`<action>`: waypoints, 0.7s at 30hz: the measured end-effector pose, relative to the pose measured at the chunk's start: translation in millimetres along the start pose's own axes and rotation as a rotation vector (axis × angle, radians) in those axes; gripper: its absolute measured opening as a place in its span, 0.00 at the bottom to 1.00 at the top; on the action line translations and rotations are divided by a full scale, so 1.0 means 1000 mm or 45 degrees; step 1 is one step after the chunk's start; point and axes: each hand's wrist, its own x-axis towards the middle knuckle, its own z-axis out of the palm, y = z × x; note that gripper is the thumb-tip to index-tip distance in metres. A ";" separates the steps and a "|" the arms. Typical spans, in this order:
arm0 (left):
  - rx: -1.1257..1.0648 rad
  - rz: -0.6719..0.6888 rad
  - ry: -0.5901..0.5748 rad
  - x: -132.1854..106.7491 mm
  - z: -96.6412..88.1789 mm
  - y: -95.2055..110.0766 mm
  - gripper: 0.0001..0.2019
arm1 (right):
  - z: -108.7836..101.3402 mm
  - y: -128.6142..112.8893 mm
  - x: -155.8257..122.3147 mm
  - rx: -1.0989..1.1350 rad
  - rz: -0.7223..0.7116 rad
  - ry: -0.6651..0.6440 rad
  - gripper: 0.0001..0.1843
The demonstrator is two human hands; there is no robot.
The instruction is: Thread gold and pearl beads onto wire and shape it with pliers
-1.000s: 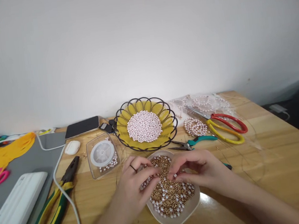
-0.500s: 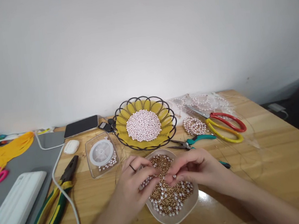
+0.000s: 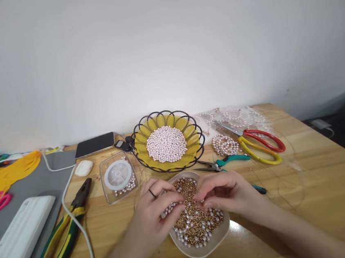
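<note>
Both hands hover over a pale shallow bowl [image 3: 220,235] full of small gold and white beads [image 3: 198,225] near the table's front edge. My left hand [image 3: 157,206], a ring on one finger, has its fingers pinched together over the beads. My right hand [image 3: 225,191] is pinched too, its fingertips almost meeting the left's above the bowl's middle. What the fingertips hold is too small to name; a thin clear thread loops out on the table to the right.
Behind the bowl stands a yellow wire basket [image 3: 191,133] of pale pink pearls. Teal pliers [image 3: 222,164], red-and-yellow scissors [image 3: 259,144] and pearl strands [image 3: 225,144] lie at the right. A thread spool box [image 3: 117,178], green-yellow pliers [image 3: 63,235], a phone [image 3: 95,144], and a white cable lie left.
The hands stay over the bowl with only small finger shifts; the right fingertips dipped slightly lower half a second ago and have risen again. The view has shifted a little.
</note>
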 end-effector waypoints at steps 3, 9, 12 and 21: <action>0.005 0.007 0.008 0.001 0.000 0.001 0.04 | -0.001 0.002 0.000 -0.078 -0.046 0.000 0.04; 0.009 0.035 0.032 0.002 0.000 0.000 0.04 | -0.001 0.003 -0.001 -0.137 -0.075 -0.020 0.06; 0.008 0.041 0.031 0.002 0.000 0.000 0.04 | -0.001 0.003 -0.001 -0.165 -0.086 -0.027 0.08; 0.018 0.057 0.045 0.004 -0.001 0.000 0.04 | -0.003 0.006 -0.002 -0.210 -0.078 -0.031 0.11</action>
